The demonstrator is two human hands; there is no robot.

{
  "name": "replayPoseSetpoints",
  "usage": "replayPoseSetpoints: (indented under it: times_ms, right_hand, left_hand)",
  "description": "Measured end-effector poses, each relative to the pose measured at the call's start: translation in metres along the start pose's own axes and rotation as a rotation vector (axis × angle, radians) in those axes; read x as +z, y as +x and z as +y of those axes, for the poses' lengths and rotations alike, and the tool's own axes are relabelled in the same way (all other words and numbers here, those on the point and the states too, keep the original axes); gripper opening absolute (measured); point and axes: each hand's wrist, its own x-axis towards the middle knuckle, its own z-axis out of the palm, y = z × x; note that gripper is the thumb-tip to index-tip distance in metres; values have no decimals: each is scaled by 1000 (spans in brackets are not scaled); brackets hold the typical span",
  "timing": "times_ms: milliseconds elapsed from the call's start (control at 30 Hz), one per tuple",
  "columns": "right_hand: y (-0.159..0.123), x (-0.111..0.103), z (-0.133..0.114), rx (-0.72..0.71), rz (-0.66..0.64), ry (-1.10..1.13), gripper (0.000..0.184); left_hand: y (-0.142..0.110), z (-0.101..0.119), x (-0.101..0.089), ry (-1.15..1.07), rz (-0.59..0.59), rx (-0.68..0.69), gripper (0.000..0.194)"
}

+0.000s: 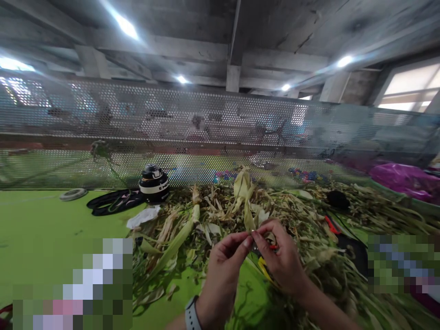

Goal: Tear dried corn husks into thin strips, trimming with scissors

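Observation:
My left hand (225, 266) and my right hand (282, 259) meet at the fingertips in front of me, thumbs and forefingers pinched together. A pale, dried corn husk (248, 211) stands up from between the fingertips, and both hands seem to grip its lower end. The exact pinch point is small and partly covered by the fingers. A band (192, 314) circles my left wrist. Under my right hand shows a yellow tool handle (264, 268), mostly hidden. Around both hands spreads a pile of dry husks and leaves (220, 206).
A black-and-white round container (154, 183) stands left of the pile, near a white tissue (143, 216), a black flat item (115, 201) and a pale ring (73, 194). Rightward lie a black ball (338, 200), a red-handled tool (332, 224) and a purple bag (405, 181). A perforated screen (206, 105) borders the back.

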Motion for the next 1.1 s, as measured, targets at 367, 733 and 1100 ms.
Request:
replayPoseSetpoints:
  times_ms: [367, 733, 1100]
  right_hand:
    - [-4, 2, 7, 67, 1, 45, 23]
    - [2, -4, 8, -20, 69, -100, 21]
    - [11, -13, 7, -35, -87, -10, 12]
  left_hand:
    - [7, 6, -3, 161, 15, 85, 15]
    - [10, 13, -5, 48, 17, -90, 22]
    - [8, 19, -7, 11, -47, -101, 16]
